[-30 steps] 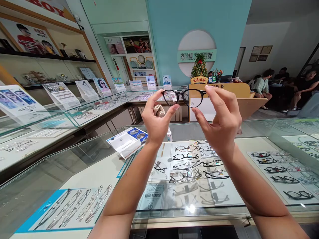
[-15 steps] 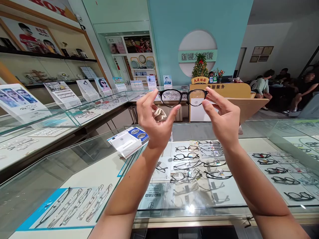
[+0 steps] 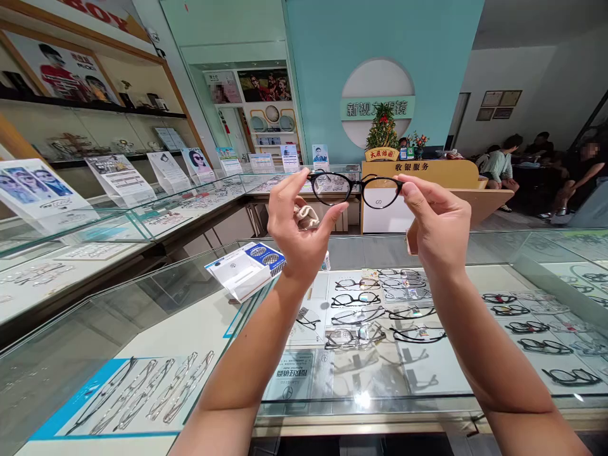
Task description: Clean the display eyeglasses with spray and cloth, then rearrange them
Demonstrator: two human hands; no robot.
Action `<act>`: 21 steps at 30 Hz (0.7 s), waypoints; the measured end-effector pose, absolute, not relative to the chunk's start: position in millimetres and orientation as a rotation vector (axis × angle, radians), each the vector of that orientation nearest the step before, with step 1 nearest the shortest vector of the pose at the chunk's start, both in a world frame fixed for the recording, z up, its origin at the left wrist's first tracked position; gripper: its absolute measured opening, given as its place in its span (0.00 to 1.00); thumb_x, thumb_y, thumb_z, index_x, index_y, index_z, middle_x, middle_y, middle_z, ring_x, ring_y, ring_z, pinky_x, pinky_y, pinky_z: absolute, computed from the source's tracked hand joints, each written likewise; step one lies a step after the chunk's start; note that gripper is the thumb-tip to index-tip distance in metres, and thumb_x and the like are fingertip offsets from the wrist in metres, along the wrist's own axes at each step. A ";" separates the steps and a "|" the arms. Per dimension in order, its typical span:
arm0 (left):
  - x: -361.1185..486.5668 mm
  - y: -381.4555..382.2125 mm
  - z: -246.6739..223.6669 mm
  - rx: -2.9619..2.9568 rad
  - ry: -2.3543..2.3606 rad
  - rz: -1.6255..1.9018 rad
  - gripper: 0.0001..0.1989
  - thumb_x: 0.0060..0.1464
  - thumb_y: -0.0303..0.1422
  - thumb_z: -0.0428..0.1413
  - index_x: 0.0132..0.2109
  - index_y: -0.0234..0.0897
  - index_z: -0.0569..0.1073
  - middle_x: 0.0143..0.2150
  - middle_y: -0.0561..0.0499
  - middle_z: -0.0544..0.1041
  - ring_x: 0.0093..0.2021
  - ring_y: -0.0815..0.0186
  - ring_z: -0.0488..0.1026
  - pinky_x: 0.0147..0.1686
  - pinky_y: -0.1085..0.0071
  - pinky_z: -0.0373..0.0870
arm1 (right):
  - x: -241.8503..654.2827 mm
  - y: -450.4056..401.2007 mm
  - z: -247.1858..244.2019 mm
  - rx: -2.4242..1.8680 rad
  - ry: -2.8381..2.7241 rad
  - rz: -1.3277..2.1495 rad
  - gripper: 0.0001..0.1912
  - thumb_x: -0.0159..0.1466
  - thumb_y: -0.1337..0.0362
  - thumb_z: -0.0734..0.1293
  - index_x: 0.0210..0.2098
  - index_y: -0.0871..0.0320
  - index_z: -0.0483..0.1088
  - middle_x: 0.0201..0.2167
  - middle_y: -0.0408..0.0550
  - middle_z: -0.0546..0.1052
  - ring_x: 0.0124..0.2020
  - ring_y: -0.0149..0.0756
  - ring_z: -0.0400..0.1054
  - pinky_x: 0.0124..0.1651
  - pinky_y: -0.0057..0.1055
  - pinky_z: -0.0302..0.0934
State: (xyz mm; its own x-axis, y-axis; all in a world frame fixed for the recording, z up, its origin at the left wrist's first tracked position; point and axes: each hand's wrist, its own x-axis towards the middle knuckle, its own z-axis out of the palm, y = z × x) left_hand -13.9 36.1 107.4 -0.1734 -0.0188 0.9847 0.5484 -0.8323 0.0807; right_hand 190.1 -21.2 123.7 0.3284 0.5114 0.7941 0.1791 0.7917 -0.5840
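Observation:
A pair of black-rimmed glasses [image 3: 357, 182] is held up level above the glass counter, lenses facing away from me. My left hand [image 3: 298, 228] pinches its left end with the fingertips, and the thumb reaches below the left lens. Tucked in that same palm is a crumpled beige cloth [image 3: 306, 216]. My right hand [image 3: 441, 225] grips the right end between thumb and fingers. Below my arms, several other glasses [image 3: 355, 299] lie in rows inside the display case.
The glass display case [image 3: 332, 405] spans the front. A folded white and blue card [image 3: 247, 269] stands on it at left. More glasses [image 3: 142, 392] lie on a blue-edged sheet. Behind is a yellow service counter [image 3: 427, 174]; people [image 3: 498, 164] sit at far right.
Both hands and the glasses have shifted slightly to the right. The right hand has turned, its thumb now higher, at the end of the frame.

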 end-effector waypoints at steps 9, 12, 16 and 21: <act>-13.9 39.9 105.6 -1.774 -0.605 -2.102 0.32 0.59 0.52 0.68 0.64 0.44 0.73 0.60 0.43 0.79 0.57 0.54 0.78 0.50 0.58 0.77 | 191.6 -17.0 127.2 -0.496 -1.173 0.528 0.08 0.64 0.54 0.79 0.41 0.48 0.85 0.41 0.44 0.86 0.45 0.36 0.81 0.56 0.38 0.77; -12.8 38.6 106.4 -1.787 -0.562 -2.132 0.32 0.57 0.50 0.69 0.64 0.45 0.74 0.59 0.44 0.80 0.57 0.54 0.78 0.50 0.59 0.77 | 191.9 -14.4 127.4 -0.452 -1.172 0.558 0.07 0.64 0.55 0.79 0.39 0.48 0.84 0.39 0.43 0.85 0.43 0.35 0.81 0.56 0.38 0.76; -12.1 37.0 107.1 -1.792 -0.541 -2.151 0.31 0.56 0.48 0.71 0.63 0.45 0.75 0.59 0.45 0.80 0.56 0.54 0.79 0.49 0.59 0.77 | 191.7 -13.1 127.8 -0.411 -1.160 0.609 0.06 0.63 0.56 0.79 0.39 0.48 0.84 0.39 0.42 0.85 0.43 0.34 0.80 0.55 0.36 0.75; -10.9 36.6 105.6 -1.832 -0.626 -2.176 0.34 0.55 0.50 0.71 0.64 0.46 0.75 0.61 0.45 0.79 0.56 0.55 0.79 0.51 0.59 0.77 | 191.4 -11.5 127.3 -0.398 -1.130 0.619 0.05 0.63 0.58 0.79 0.38 0.48 0.84 0.38 0.41 0.84 0.40 0.32 0.79 0.49 0.33 0.75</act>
State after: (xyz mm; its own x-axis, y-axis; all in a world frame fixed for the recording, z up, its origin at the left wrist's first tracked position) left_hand -10.9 36.6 105.6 -0.1927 0.0969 0.9765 0.4368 -0.8826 0.1738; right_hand 191.4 -11.5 127.3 0.2884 0.6403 0.7119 -0.2550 0.7680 -0.5875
